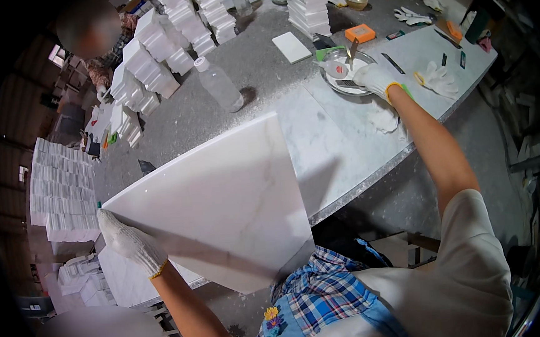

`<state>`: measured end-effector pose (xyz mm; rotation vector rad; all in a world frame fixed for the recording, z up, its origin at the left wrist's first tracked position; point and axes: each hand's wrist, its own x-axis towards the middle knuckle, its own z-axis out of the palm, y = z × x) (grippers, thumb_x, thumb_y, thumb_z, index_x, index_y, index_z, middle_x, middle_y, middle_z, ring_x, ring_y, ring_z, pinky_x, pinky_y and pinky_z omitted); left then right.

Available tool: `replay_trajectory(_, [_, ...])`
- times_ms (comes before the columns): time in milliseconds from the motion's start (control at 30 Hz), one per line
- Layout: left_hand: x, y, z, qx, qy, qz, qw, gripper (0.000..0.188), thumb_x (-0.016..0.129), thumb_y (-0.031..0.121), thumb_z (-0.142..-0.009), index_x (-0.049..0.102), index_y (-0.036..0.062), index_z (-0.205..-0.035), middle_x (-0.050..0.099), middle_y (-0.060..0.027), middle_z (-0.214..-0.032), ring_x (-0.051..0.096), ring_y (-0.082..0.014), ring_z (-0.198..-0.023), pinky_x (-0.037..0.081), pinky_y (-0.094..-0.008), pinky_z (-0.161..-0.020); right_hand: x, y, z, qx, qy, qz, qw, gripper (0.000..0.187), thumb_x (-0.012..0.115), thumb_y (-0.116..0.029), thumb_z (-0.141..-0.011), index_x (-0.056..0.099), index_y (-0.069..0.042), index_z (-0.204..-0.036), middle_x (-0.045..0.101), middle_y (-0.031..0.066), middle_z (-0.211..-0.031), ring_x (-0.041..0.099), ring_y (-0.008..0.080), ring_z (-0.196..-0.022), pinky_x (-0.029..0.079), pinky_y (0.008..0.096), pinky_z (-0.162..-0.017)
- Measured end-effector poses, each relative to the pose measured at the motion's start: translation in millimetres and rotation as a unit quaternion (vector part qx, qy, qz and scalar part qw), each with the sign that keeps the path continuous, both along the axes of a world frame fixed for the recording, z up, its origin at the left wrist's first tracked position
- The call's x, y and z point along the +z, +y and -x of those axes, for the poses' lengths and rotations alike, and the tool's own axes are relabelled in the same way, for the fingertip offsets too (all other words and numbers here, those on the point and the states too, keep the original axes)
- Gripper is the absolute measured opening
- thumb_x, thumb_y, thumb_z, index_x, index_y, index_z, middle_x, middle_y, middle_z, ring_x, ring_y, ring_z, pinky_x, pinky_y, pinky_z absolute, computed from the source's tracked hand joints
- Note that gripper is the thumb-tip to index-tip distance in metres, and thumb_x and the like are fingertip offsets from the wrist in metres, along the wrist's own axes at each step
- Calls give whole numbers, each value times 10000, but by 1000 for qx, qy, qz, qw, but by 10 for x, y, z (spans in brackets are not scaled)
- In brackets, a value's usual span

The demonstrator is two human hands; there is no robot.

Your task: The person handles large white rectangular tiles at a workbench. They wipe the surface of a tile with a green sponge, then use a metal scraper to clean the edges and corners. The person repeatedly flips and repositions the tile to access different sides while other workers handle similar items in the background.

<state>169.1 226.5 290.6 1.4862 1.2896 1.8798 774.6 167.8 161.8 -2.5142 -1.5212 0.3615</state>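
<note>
A large glossy white tile with faint grey veins (221,190) is tilted up before me, its lower edge near my apron. At its left corner my left hand (128,241), in a white knit glove, is closed on the edge; a small green bit shows at the fingertips. My right hand (373,80), gloved too, reaches far right over a round metal dish (365,92). Its fingers are closed beside a grey, textured flat strip (347,84); what they hold is hidden. In the dish lie a clear cup (337,69) and a spatula-like tool (353,48).
A clear bottle with a white cap (219,87) stands beyond the tile. Tile stacks (307,9) line the far side, with more piles (64,183) at left. An orange box (360,34) and a loose glove (437,81) lie at right. A co-worker (111,45) works at far left.
</note>
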Motion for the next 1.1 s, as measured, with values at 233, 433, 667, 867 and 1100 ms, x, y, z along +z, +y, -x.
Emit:
replay_trajectory(233, [34,-5,-128,15,-18,-4,1000,364,462,270,-1060,639,-45,-1103,642,-63,-1037,570,-137,-934,464,-289,-891,27,-76,-28,-28,74,-21,997,308,597,-289,-843,733,-24,-920,693,158,-853,633,246,-776,492,371,-737])
replay_trajectory(433, [54,-45,-159,18,20,-7,1000,374,468,295,-1062,639,-36,-1082,636,-54,-1026,562,-133,-928,460,-284,-882,-23,-126,-93,-83,148,-49,984,265,610,-255,-847,733,-24,-882,666,104,-755,584,184,-707,459,344,-648])
replay_trajectory(667, [84,-124,-177,26,-66,23,997,373,469,320,-1063,641,-11,-1064,636,-51,-1000,559,-133,-901,467,-297,-859,-184,5,-78,-117,283,-107,946,278,675,-308,-873,725,-37,-910,646,28,-788,524,140,-662,394,309,-548])
replay_trajectory(867, [210,-105,-282,51,82,-38,995,289,487,188,-1045,636,-23,-915,604,-79,-823,555,-184,-789,463,-332,-735,-34,-29,-229,-112,510,-168,836,220,630,-278,-979,695,-97,-1085,699,82,-1104,663,134,-949,564,344,-750])
replay_trajectory(1100, [281,-224,-272,38,15,31,999,297,527,234,-1015,654,-34,-1000,643,-90,-831,583,-161,-793,479,-313,-751,1044,307,827,-25,551,-152,820,114,655,-127,-911,692,-40,-975,608,-20,-709,454,29,-490,334,178,-404])
